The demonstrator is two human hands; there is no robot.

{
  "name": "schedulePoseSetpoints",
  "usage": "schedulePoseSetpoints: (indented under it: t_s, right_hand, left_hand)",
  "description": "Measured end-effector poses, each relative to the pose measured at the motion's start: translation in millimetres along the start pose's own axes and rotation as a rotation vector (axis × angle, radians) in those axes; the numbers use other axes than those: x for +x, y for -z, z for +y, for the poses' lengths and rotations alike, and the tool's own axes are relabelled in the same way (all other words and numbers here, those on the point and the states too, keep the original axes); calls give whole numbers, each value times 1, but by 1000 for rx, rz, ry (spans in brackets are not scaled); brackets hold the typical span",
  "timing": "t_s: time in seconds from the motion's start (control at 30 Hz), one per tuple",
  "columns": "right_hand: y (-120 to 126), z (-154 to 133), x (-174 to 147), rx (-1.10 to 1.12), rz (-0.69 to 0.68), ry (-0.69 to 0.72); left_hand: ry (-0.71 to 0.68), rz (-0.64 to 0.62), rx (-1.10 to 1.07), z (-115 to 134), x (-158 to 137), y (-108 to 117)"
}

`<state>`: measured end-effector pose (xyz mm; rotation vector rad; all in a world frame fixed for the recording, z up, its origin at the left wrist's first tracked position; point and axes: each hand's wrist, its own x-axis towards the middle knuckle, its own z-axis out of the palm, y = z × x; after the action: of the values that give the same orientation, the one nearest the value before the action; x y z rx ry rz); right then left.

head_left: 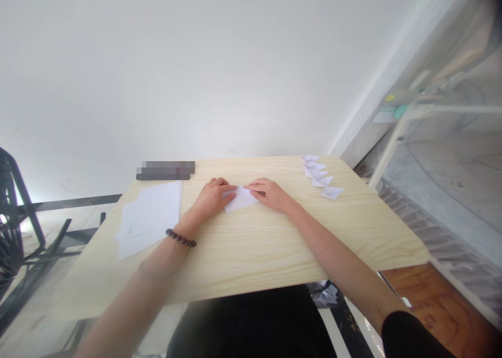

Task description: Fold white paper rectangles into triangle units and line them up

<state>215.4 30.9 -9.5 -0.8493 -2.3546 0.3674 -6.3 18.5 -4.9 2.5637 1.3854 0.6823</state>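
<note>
A small folded white paper [240, 200] lies on the light wooden table, between my two hands. My left hand [214, 194] pinches its left upper edge with thumb and fingers; a beaded bracelet [181, 238] circles that wrist. On the paper's right upper edge, my right hand [270, 193] is closed in the same way, thumb below and fingers above. At the far right of the table stand several folded white paper pieces [322, 181] in an overlapping row. Loose white sheets [151, 216] are stacked to the left of my left forearm.
The table [243, 264] has rounded corners and its far edge meets a white wall. A dark blurred-out object [167, 170] lies at the back left. A black chair [19, 216] stands at left, a white metal frame [392, 143] at right, and a brown wooden surface [451, 300] at lower right.
</note>
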Motion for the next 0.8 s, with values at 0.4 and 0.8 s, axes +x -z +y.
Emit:
schedulePoseSetpoints:
  t_s: [0.4, 0.8]
  right_hand:
    - [0, 2, 1, -26, -59, 32]
    - [1, 3, 0, -64, -98, 1]
  left_hand:
    - [25, -9, -88, 2, 1, 2]
    - [-12, -47, 1, 0, 0, 2]
